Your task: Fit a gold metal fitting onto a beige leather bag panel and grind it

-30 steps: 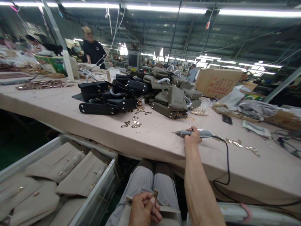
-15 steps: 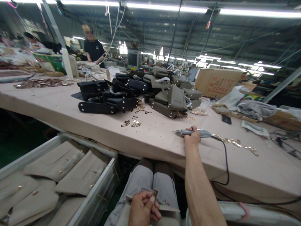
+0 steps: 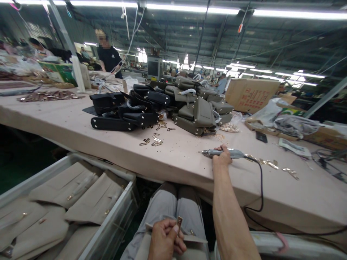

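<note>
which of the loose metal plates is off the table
The narrow gold-coloured metal plate pinched in the left hand; the other small loose metal plates in view lie on the pale pink table.

Strip lights (image 3: pixel 189 9) beneath dark roof (image 3: pixel 177 30)

On the table (image 3: pixel 176 166), the plates (image 3: pixel 156 139) lie before the bags (image 3: pixel 200 112). The tool (image 3: pixel 237 154) is to the right of these plates. The bin (image 3: pixel 114 211) stands left, below table level.
</note>
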Demonstrator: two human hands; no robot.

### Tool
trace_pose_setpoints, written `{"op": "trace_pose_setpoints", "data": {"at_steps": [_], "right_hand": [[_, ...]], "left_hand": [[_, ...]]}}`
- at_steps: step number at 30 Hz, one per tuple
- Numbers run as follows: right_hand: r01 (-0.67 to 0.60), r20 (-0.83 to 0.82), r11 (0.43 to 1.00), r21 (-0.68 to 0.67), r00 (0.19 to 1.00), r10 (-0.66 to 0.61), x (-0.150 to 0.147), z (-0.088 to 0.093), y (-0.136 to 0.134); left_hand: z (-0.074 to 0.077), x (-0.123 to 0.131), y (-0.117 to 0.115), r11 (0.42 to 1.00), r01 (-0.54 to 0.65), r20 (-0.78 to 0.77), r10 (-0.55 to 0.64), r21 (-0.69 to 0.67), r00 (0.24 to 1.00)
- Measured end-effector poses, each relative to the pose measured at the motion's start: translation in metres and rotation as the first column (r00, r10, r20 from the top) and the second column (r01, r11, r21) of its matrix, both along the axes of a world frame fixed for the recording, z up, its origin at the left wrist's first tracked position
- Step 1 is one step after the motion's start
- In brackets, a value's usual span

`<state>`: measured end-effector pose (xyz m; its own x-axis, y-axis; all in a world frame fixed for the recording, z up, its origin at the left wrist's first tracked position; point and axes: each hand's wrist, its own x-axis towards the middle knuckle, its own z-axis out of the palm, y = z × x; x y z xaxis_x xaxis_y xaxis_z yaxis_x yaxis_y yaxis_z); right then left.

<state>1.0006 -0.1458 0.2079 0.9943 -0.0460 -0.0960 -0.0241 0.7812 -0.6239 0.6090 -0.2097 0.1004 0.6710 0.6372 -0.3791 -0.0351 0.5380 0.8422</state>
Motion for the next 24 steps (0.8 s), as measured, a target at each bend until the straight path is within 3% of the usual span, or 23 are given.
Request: {"op": "trace_pose_setpoints", "data": {"at_steps": [14, 24], "right_hand": [[0.14, -0.062, 0.99, 0.013, 0.988, -0.139, -0.001, 0.003, 0.005], [-0.031, -0.016, 0.996, 0.078, 0.999, 0.033, -0.002, 0.005, -0.006]], "left_hand": [[0.004, 0.0, 0.0, 1.0, 0.0, -0.005, 0.0, -0.004, 1.0], [0.005, -0.002, 0.001, 1.0, 0.011, 0.003, -0.011, -0.008, 1.0]]}}
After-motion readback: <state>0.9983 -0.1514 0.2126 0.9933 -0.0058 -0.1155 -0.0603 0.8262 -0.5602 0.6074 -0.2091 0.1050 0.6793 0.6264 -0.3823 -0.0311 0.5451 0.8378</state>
